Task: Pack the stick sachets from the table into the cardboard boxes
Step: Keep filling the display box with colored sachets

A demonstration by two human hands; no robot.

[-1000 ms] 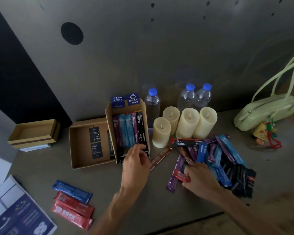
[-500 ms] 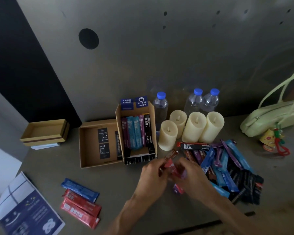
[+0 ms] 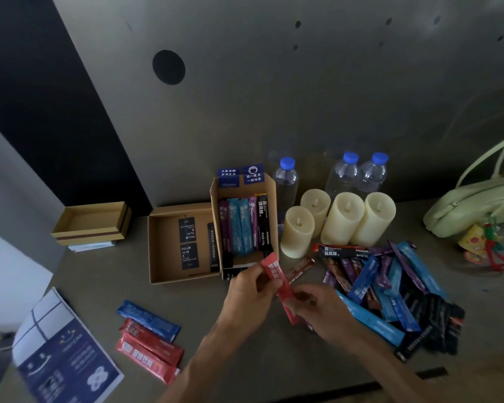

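Both hands hold one red stick sachet (image 3: 277, 277) just in front of the tall cardboard box (image 3: 271, 193). My left hand (image 3: 250, 289) pinches its upper part, my right hand (image 3: 317, 303) grips its lower end. That box stands upright with several purple, blue and black sachets in it. A flat open box (image 3: 163, 245) with black cards lies beside it on the left. A heap of loose sachets (image 3: 390, 280) covers the table on the right. A blue and two red sachets (image 3: 149, 341) lie at the front left.
Several cream candles (image 3: 343, 219) and three water bottles (image 3: 343, 173) stand behind the heap. A pale green handbag (image 3: 471, 205) with a charm sits far right. A small lidded box (image 3: 91, 222) sits far left. A printed booklet (image 3: 62, 356) lies at the front left edge.
My left hand left the tall box and met my right hand, which pulled a red sachet from the heap. Both now hold it, lifted towards the box.
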